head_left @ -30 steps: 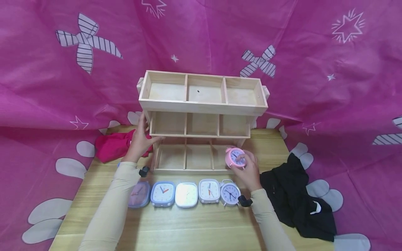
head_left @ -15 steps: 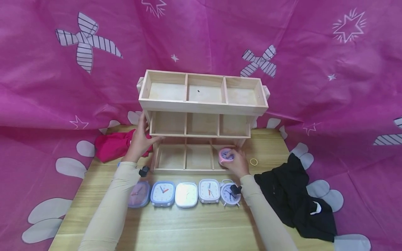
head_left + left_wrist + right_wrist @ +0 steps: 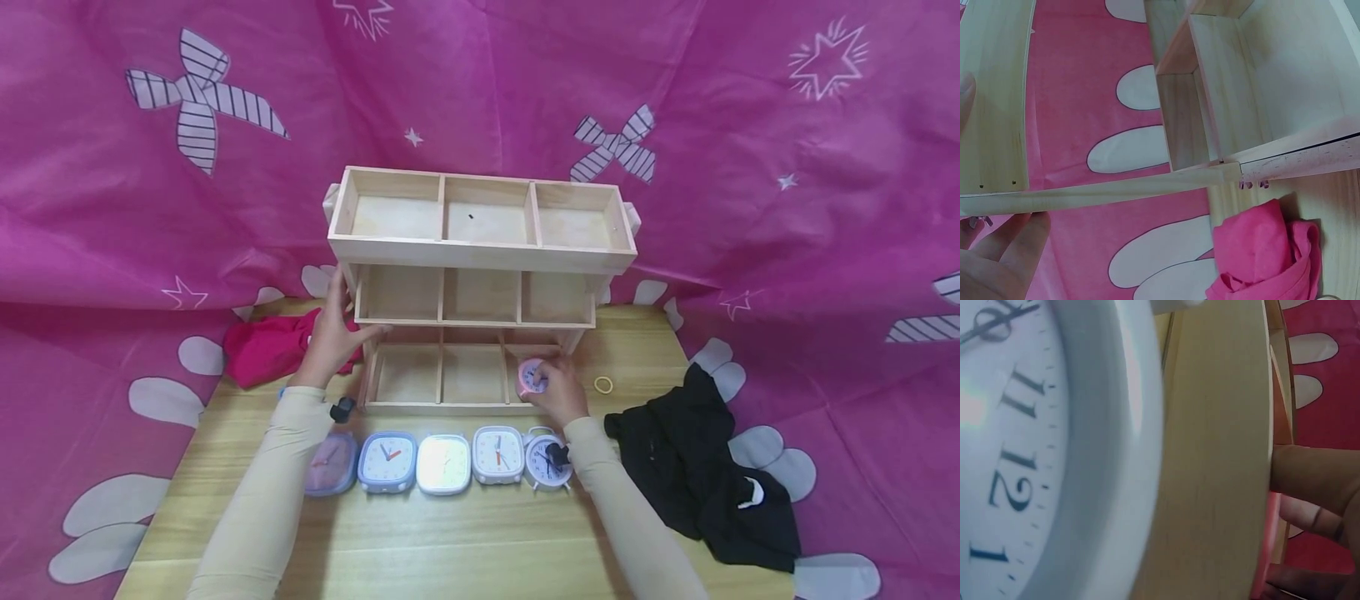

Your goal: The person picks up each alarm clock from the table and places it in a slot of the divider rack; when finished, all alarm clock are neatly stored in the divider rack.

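Note:
A three-tier wooden rack point(image 3: 482, 257) stands at the back of the table, each tier split into three compartments. My left hand point(image 3: 328, 340) holds the rack's left side; the left wrist view has the fingers point(image 3: 1019, 250) behind a side strut and the thumb on its other side. My right hand point(image 3: 564, 393) holds a small pink alarm clock point(image 3: 529, 377) inside the bottom tier's right compartment. Part of that clock is covered by the fingers. In the right wrist view only its pink edge point(image 3: 1265, 540) shows, beyond the rack's front board point(image 3: 1216, 456).
A row of clocks lies in front of the rack, among them a blue one point(image 3: 387, 461), a white one point(image 3: 444, 465) and a round twin-bell clock point(image 3: 542, 471). Red cloth point(image 3: 262, 350) lies left, black cloth point(image 3: 697, 475) right. A yellow ring point(image 3: 603, 385) lies beside the rack.
My right hand has carried the pink alarm clock leftward into the bottom right compartment. The yellow ring has come into sight. My left hand stays on the rack.

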`<state>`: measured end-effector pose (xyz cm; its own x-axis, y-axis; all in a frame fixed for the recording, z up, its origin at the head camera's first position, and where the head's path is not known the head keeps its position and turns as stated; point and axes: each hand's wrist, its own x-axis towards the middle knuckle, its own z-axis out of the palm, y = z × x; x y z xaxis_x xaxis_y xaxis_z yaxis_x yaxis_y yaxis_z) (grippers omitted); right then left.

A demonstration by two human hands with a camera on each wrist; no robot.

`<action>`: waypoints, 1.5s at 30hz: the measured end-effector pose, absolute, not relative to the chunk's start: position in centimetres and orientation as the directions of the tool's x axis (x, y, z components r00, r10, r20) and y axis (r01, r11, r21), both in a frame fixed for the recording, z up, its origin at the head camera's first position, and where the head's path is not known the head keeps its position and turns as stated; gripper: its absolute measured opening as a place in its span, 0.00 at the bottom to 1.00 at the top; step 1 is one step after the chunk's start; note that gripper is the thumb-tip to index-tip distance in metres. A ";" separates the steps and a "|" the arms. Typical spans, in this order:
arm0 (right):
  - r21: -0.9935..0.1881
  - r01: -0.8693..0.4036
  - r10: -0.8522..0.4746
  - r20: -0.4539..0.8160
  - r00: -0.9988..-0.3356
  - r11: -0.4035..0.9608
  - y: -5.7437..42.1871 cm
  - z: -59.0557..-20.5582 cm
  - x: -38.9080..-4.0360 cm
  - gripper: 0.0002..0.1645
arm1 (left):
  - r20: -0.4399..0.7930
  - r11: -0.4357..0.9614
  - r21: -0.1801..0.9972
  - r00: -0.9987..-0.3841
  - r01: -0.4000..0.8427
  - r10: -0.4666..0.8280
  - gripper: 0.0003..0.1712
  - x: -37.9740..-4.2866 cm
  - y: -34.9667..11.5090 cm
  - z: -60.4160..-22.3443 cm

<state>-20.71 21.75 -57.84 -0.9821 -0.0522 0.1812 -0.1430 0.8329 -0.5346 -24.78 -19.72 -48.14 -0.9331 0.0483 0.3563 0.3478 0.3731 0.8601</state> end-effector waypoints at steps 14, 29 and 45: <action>-0.598 -0.163 -0.039 0.215 -0.976 0.785 23.4 -56.7 -13.5 0.18 | 0.354 0.371 0.862 -0.934 0.344 0.043 0.76 -24.7 -19.8 -48.4; -0.569 -0.262 -0.230 0.130 -0.965 0.780 25.6 -61.3 -4.6 0.51 | 0.373 0.395 0.846 -0.927 0.359 0.042 0.73 -24.7 -20.0 -47.6; -0.536 -0.193 -0.084 0.221 -0.972 0.822 24.2 -60.9 -4.3 0.44 | 0.343 0.375 0.865 -0.938 0.333 0.042 0.75 -24.8 -19.7 -48.0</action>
<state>-4.25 24.22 -60.91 -0.9716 -0.0841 0.2211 -0.1931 0.8217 -0.5362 -24.79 -19.72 -48.05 -0.9383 0.0417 0.3432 0.3331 0.3752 0.8650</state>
